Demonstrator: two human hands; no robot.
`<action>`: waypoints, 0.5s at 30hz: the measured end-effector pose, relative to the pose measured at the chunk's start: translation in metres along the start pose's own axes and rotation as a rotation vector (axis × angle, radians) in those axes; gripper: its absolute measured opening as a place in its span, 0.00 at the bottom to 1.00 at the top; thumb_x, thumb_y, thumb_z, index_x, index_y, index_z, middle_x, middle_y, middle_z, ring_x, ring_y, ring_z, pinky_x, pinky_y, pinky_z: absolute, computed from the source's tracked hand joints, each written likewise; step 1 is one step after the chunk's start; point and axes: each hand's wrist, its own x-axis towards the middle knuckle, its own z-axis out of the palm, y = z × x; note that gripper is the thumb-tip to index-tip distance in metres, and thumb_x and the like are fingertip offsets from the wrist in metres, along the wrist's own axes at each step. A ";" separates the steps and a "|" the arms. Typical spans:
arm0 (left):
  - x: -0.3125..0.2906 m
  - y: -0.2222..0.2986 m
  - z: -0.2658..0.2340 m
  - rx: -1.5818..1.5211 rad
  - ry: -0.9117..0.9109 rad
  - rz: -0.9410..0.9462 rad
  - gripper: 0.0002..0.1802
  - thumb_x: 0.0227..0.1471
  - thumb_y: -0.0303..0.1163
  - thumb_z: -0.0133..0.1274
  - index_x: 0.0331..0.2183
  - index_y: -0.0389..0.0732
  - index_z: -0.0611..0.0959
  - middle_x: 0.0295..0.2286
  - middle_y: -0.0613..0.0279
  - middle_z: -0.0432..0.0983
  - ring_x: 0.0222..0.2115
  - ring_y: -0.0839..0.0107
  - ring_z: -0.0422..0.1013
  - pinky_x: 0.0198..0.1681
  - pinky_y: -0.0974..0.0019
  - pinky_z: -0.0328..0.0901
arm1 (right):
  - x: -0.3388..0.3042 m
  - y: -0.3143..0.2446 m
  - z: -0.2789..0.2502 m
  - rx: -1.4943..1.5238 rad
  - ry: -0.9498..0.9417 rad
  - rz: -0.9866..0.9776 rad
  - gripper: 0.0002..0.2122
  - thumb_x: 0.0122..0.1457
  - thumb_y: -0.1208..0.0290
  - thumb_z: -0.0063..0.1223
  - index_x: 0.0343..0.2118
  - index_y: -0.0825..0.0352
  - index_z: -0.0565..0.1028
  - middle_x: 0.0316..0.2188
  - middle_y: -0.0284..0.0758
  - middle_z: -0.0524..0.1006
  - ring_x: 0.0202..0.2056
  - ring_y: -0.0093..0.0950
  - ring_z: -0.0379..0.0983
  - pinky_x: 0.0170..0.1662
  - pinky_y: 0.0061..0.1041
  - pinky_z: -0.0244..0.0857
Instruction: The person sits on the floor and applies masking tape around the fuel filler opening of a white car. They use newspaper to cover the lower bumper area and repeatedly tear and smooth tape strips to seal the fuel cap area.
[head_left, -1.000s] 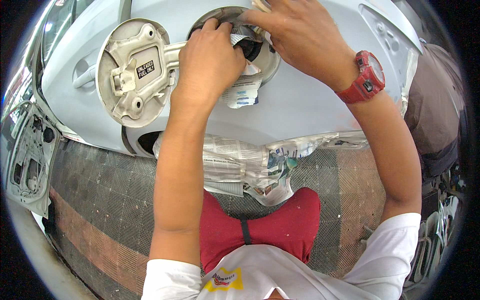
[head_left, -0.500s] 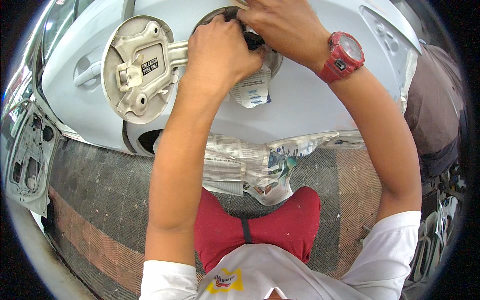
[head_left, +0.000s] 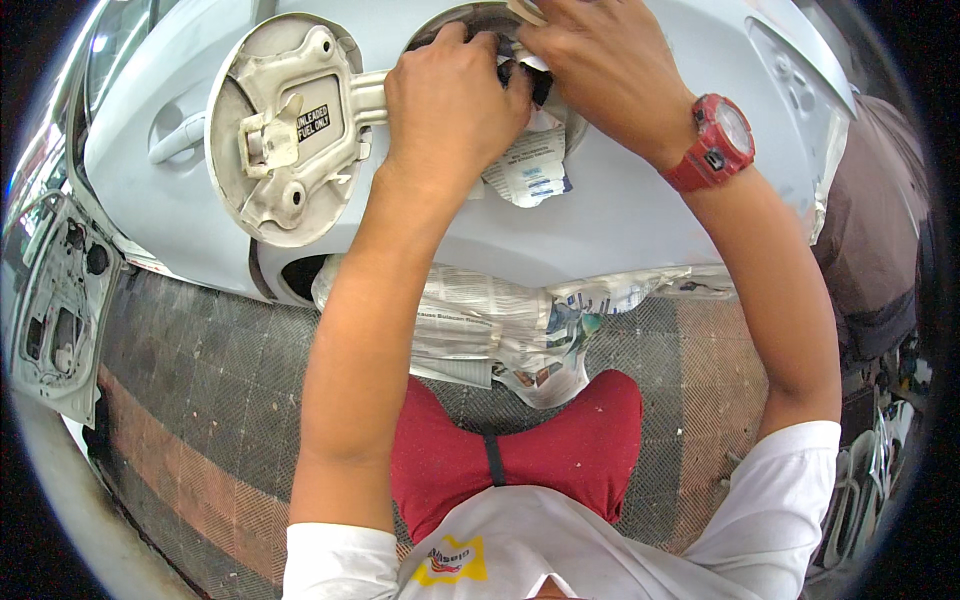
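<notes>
My left hand reaches into the round fuel filler recess of a pale grey car, fingers curled over its inside and thumb by a black part. What those fingers grip is hidden. My right hand, with a red watch on its wrist, is closed at the recess's right side. In it shows the tan curved edge of what looks like a roll of masking tape, partly cut off by the frame. A torn piece of newspaper hangs from the recess below both hands. The open fuel door stands left of my left hand.
The car's body panel fills the space ahead. Newspaper sheets hang along its lower edge. A detached door shell stands at the left. A brown cover is at the right. Ribbed matting covers the floor.
Both hands and the car appear shifted slightly right in view. My right hand has moved a little down and right with the tan edge, and a white bit now shows beside its fingers.
</notes>
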 end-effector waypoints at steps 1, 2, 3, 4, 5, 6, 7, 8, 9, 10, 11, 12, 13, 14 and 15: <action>0.000 0.000 0.000 0.012 -0.004 0.002 0.19 0.54 0.43 0.67 0.38 0.37 0.92 0.38 0.47 0.86 0.37 0.43 0.84 0.44 0.42 0.79 | -0.004 -0.002 -0.001 -0.015 0.014 0.003 0.14 0.57 0.68 0.64 0.44 0.68 0.87 0.57 0.38 0.77 0.63 0.40 0.67 0.61 0.41 0.69; -0.001 0.000 0.000 0.023 -0.003 0.006 0.19 0.54 0.43 0.66 0.38 0.37 0.92 0.38 0.47 0.86 0.38 0.43 0.84 0.44 0.42 0.79 | -0.008 -0.004 -0.001 -0.031 0.029 0.006 0.15 0.58 0.68 0.63 0.46 0.69 0.87 0.58 0.38 0.76 0.64 0.41 0.66 0.62 0.43 0.69; -0.001 0.001 0.001 0.021 -0.012 -0.004 0.18 0.55 0.43 0.66 0.38 0.36 0.92 0.39 0.47 0.85 0.38 0.43 0.84 0.45 0.42 0.79 | -0.011 -0.006 -0.001 -0.016 0.013 0.029 0.16 0.58 0.68 0.63 0.46 0.69 0.87 0.59 0.38 0.76 0.66 0.42 0.65 0.62 0.44 0.68; -0.001 0.001 0.001 0.019 -0.016 -0.012 0.18 0.56 0.42 0.65 0.38 0.36 0.92 0.39 0.47 0.85 0.39 0.43 0.84 0.45 0.42 0.79 | -0.014 -0.009 -0.001 -0.001 -0.004 0.053 0.16 0.58 0.68 0.63 0.47 0.69 0.86 0.60 0.39 0.75 0.67 0.42 0.64 0.63 0.45 0.68; -0.002 0.002 0.001 0.019 -0.014 -0.015 0.18 0.57 0.42 0.64 0.38 0.36 0.92 0.39 0.47 0.85 0.39 0.43 0.84 0.45 0.42 0.79 | -0.017 -0.012 0.000 0.013 -0.022 0.078 0.17 0.58 0.68 0.63 0.48 0.69 0.86 0.61 0.39 0.75 0.68 0.43 0.63 0.63 0.47 0.67; -0.002 0.002 0.000 0.021 -0.026 -0.020 0.18 0.58 0.42 0.63 0.39 0.36 0.92 0.40 0.47 0.85 0.40 0.43 0.84 0.46 0.42 0.78 | -0.019 -0.014 0.000 -0.012 -0.028 0.095 0.17 0.58 0.68 0.63 0.49 0.69 0.86 0.62 0.40 0.75 0.69 0.44 0.62 0.63 0.47 0.67; -0.002 0.003 0.000 0.026 -0.030 -0.021 0.18 0.59 0.42 0.62 0.39 0.36 0.92 0.40 0.47 0.85 0.40 0.43 0.84 0.46 0.42 0.78 | -0.022 -0.017 0.000 -0.037 -0.032 0.112 0.17 0.58 0.69 0.63 0.49 0.70 0.86 0.63 0.40 0.74 0.70 0.44 0.61 0.63 0.48 0.67; -0.002 0.003 -0.001 0.032 -0.034 -0.022 0.18 0.60 0.41 0.62 0.39 0.36 0.91 0.40 0.47 0.85 0.40 0.43 0.84 0.46 0.42 0.78 | -0.023 -0.020 0.000 -0.061 -0.037 0.129 0.18 0.58 0.69 0.63 0.49 0.70 0.86 0.64 0.41 0.74 0.71 0.44 0.61 0.63 0.48 0.67; -0.002 0.003 -0.001 0.033 -0.048 -0.027 0.18 0.60 0.41 0.61 0.40 0.36 0.91 0.40 0.47 0.85 0.41 0.43 0.84 0.47 0.42 0.78 | -0.025 -0.022 -0.001 -0.058 -0.044 0.140 0.18 0.58 0.69 0.62 0.50 0.70 0.86 0.65 0.41 0.74 0.71 0.44 0.61 0.63 0.48 0.66; -0.002 0.004 -0.002 0.034 -0.062 -0.032 0.18 0.61 0.41 0.60 0.41 0.36 0.91 0.40 0.47 0.85 0.41 0.43 0.84 0.47 0.41 0.78 | -0.026 -0.025 -0.001 -0.055 -0.051 0.151 0.18 0.58 0.70 0.62 0.50 0.70 0.86 0.66 0.41 0.74 0.71 0.44 0.61 0.63 0.48 0.66; -0.002 0.004 -0.002 0.039 -0.077 -0.038 0.18 0.61 0.41 0.60 0.41 0.36 0.91 0.40 0.47 0.85 0.41 0.43 0.84 0.47 0.41 0.78 | -0.027 -0.027 -0.002 -0.051 -0.058 0.162 0.18 0.59 0.70 0.61 0.50 0.70 0.86 0.66 0.42 0.74 0.72 0.44 0.61 0.63 0.48 0.66; -0.002 0.004 -0.003 0.030 -0.077 -0.037 0.18 0.62 0.41 0.60 0.42 0.37 0.91 0.41 0.47 0.85 0.41 0.43 0.84 0.47 0.41 0.78 | -0.028 -0.027 -0.002 -0.018 -0.086 0.170 0.18 0.59 0.70 0.61 0.51 0.70 0.86 0.67 0.42 0.74 0.72 0.44 0.61 0.64 0.48 0.65; -0.002 0.005 -0.003 0.025 -0.079 -0.037 0.18 0.62 0.41 0.59 0.42 0.37 0.91 0.41 0.47 0.85 0.42 0.43 0.84 0.47 0.41 0.78 | -0.028 -0.028 -0.003 0.016 -0.114 0.179 0.18 0.59 0.70 0.61 0.51 0.70 0.85 0.67 0.42 0.74 0.71 0.44 0.62 0.64 0.47 0.65; -0.002 0.005 -0.004 0.024 -0.073 -0.030 0.17 0.62 0.41 0.59 0.43 0.38 0.91 0.42 0.47 0.85 0.42 0.43 0.83 0.46 0.40 0.78 | -0.028 -0.029 -0.004 0.050 -0.142 0.189 0.18 0.60 0.71 0.60 0.52 0.70 0.85 0.67 0.42 0.75 0.71 0.44 0.62 0.64 0.47 0.65; -0.002 0.006 -0.004 0.034 -0.089 -0.028 0.18 0.62 0.41 0.58 0.43 0.38 0.91 0.42 0.47 0.85 0.43 0.43 0.83 0.47 0.40 0.77 | -0.029 -0.029 -0.004 0.049 -0.138 0.186 0.18 0.60 0.71 0.60 0.52 0.70 0.85 0.67 0.42 0.75 0.71 0.44 0.63 0.64 0.46 0.64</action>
